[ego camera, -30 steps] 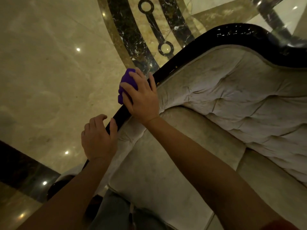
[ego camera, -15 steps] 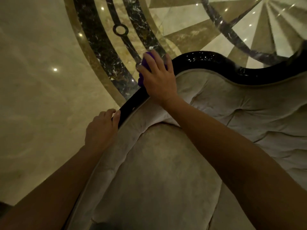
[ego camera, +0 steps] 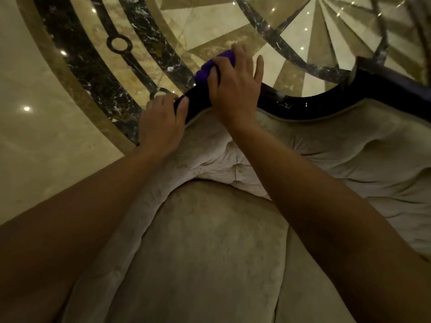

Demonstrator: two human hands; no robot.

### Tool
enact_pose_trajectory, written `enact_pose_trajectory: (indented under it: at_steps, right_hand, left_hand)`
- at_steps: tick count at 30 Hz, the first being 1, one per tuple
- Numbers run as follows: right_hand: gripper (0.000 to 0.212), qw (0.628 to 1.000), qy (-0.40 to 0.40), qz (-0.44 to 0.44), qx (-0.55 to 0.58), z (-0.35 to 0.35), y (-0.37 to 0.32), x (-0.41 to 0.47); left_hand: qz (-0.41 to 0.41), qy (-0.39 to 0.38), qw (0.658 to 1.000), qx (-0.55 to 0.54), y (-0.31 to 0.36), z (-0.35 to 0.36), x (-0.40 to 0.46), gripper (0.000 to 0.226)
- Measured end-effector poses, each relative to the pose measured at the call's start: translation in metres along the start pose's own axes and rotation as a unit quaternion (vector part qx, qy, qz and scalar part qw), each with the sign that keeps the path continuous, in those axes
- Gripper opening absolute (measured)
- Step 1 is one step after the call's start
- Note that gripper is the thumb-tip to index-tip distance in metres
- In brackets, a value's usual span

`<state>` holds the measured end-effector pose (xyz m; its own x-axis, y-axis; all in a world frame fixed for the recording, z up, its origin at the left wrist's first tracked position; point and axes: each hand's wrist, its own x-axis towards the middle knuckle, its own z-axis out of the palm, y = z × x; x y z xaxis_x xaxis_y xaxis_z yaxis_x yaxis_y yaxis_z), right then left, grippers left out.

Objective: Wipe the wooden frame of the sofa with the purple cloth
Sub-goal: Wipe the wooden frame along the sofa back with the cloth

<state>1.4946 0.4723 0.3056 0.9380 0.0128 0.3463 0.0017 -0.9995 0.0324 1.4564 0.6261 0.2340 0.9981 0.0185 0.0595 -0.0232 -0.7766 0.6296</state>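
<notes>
The sofa's wooden frame [ego camera: 310, 106] is a glossy black curved rail along the top of the backrest. My right hand [ego camera: 235, 89] presses the bunched purple cloth [ego camera: 211, 67] onto the rail near its upper left bend; most of the cloth is hidden under my fingers. My left hand [ego camera: 161, 122] grips the same rail just to the left, thumb on top, touching the wood close beside my right hand.
Beige tufted upholstery [ego camera: 338, 148] fills the backrest, with a seat cushion [ego camera: 210, 252] below my arms. Behind the sofa lies polished marble floor [ego camera: 46, 136] with dark inlaid bands [ego camera: 88, 66] and ceiling-light reflections.
My right hand has slid the cloth further along the rail toward its top curve. My left hand has followed up the rail and now sits right beside it.
</notes>
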Motion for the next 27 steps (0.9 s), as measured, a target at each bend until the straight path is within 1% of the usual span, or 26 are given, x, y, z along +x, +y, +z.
enact_pose_trajectory:
  at_steps: [3,5,7,8,10,11,13,14,16,17,18,19,21,22,23,24,25,26,27]
  right_hand:
    - [0.038,0.997,0.014,0.066,0.049,0.002,0.021,0.007]
    - [0.036,0.993,0.002,0.102,0.061,-0.001,0.041,0.006]
    - [0.035,0.993,-0.022,0.115,0.006,-0.007,0.068,0.001]
    - [0.034,0.993,-0.042,0.1,-0.047,-0.013,0.083,-0.001]
    - [0.034,0.982,-0.089,0.022,-0.167,-0.023,0.113,-0.003]
    - [0.034,0.965,-0.111,-0.024,-0.235,-0.031,0.125,0.0]
    - [0.038,0.917,-0.162,-0.102,-0.35,-0.039,0.136,0.007]
    - [0.042,0.879,-0.185,-0.135,-0.418,-0.044,0.136,0.014]
    - [0.054,0.788,-0.25,-0.155,-0.54,-0.052,0.133,0.024]
    - [0.057,0.751,-0.277,-0.161,-0.578,-0.059,0.132,0.029]
    - [0.059,0.727,-0.291,-0.166,-0.6,-0.067,0.132,0.031]
    - [0.06,0.711,-0.293,-0.172,-0.616,-0.071,0.134,0.036]
    - [0.063,0.659,-0.312,-0.186,-0.658,-0.079,0.128,0.042]
    - [0.062,0.651,-0.318,-0.183,-0.665,-0.08,0.128,0.041]
    - [0.058,0.652,-0.325,-0.168,-0.664,-0.077,0.125,0.041]
    - [0.052,0.667,-0.325,-0.149,-0.654,-0.075,0.123,0.041]
    - [0.046,0.706,-0.315,-0.131,-0.62,-0.076,0.127,0.037]
    - [0.041,0.765,-0.298,-0.123,-0.558,-0.071,0.13,0.033]
    - [0.036,0.833,-0.272,-0.11,-0.469,-0.066,0.134,0.028]
  left_hand:
    - [-0.023,0.06,0.997,0.032,0.017,0.008,0.009,0.056]
    - [-0.019,0.078,0.995,0.067,0.014,0.01,0.004,0.057]
    - [-0.018,0.082,0.993,0.086,0.011,0.012,0.003,0.056]
    - [-0.023,0.078,0.993,0.087,0.013,0.011,0.005,0.056]
    - [-0.026,0.074,0.992,0.098,0.014,0.011,0.005,0.055]
    - [-0.029,0.074,0.992,0.099,0.017,0.011,0.005,0.055]
    - [-0.022,0.062,0.993,0.095,0.015,0.01,0.003,0.055]
    - [-0.014,0.064,0.994,0.087,0.013,0.009,0.004,0.055]
    - [-0.002,0.065,0.994,0.083,0.011,0.009,0.002,0.055]
    - [0.004,0.06,0.995,0.078,0.01,0.008,0.004,0.055]
    - [0.007,0.054,0.995,0.078,0.009,0.009,0.003,0.055]
    - [0.007,0.052,0.995,0.086,0.01,0.009,0.002,0.055]
    - [0.012,0.045,0.995,0.083,0.009,0.006,0.003,0.055]
    - [0.016,0.041,0.996,0.083,0.01,0.006,0.002,0.055]
    - [0.009,0.041,0.996,0.081,0.008,0.007,0.003,0.055]
    - [0.008,0.046,0.996,0.077,0.008,0.006,0.004,0.055]
    - [0.014,0.05,0.996,0.074,0.011,0.006,0.004,0.054]
    - [0.013,0.05,0.996,0.074,0.009,0.007,0.005,0.054]
    - [0.011,0.051,0.996,0.074,0.008,0.008,0.005,0.053]
